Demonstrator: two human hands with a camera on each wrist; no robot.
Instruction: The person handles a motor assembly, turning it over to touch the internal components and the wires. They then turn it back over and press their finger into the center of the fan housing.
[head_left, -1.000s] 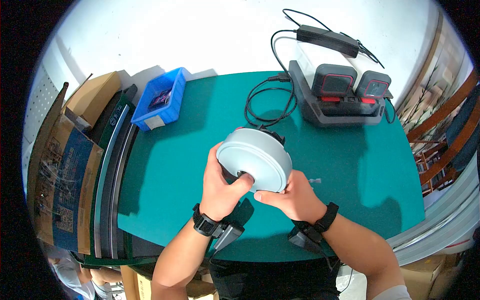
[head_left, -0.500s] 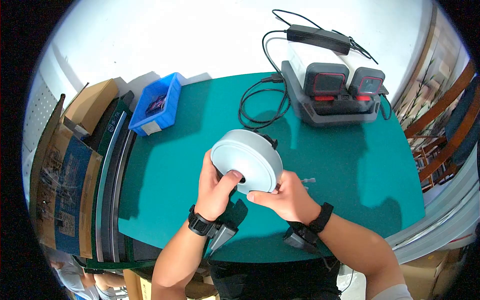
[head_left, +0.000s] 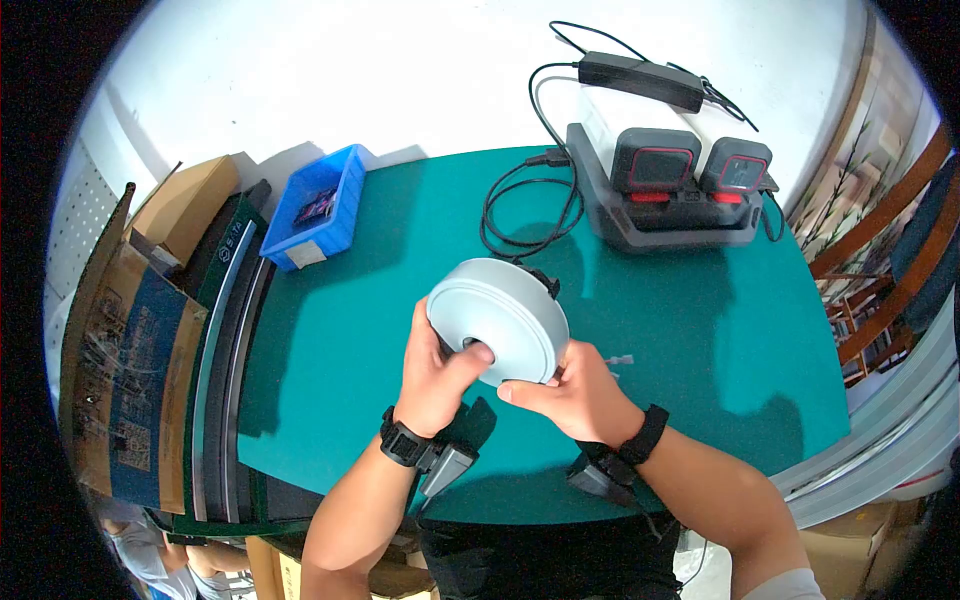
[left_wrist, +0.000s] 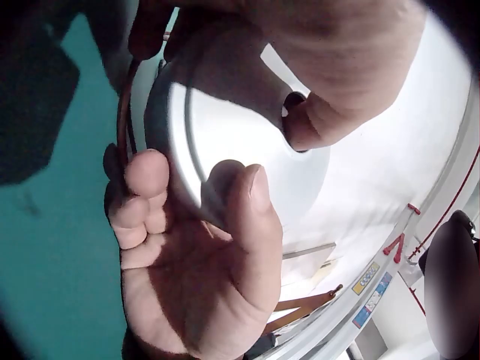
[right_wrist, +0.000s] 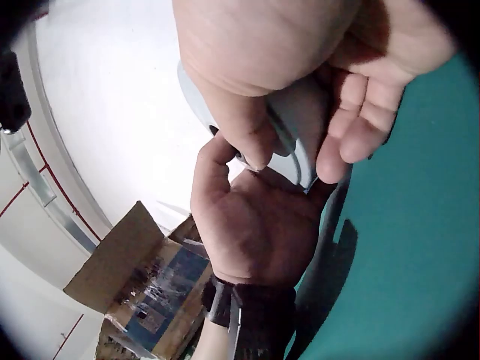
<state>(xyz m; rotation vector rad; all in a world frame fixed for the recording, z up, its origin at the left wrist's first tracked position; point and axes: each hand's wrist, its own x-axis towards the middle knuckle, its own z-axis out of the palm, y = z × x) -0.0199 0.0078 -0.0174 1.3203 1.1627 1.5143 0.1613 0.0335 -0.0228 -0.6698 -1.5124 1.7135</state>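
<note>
A round pale-grey drum-shaped housing (head_left: 500, 310) is held tilted above the table, its smooth face with a central hole turned towards me. My left hand (head_left: 435, 385) grips its left side, and the thumb (left_wrist: 304, 127) reaches into the hole. At the lower right rim my right hand (head_left: 595, 400) holds the housing, thumb along the near edge and fingers around behind. A black part (head_left: 545, 283) shows at the far side of the housing. Most of its back is hidden.
Small clear pieces (head_left: 621, 360) lie on the green table (head_left: 680, 400) right of the housing. Further back are a coiled black cable (head_left: 487, 215), a grey charging dock (head_left: 610, 222) with two white-and-black units, and a blue bin (head_left: 325, 235). Cardboard boxes (head_left: 130, 390) stand at the left.
The whole view has shifted slightly. Both hands keep hold of the housing while the left thumb shifts at the central hole, covering more of it than half a second ago.
</note>
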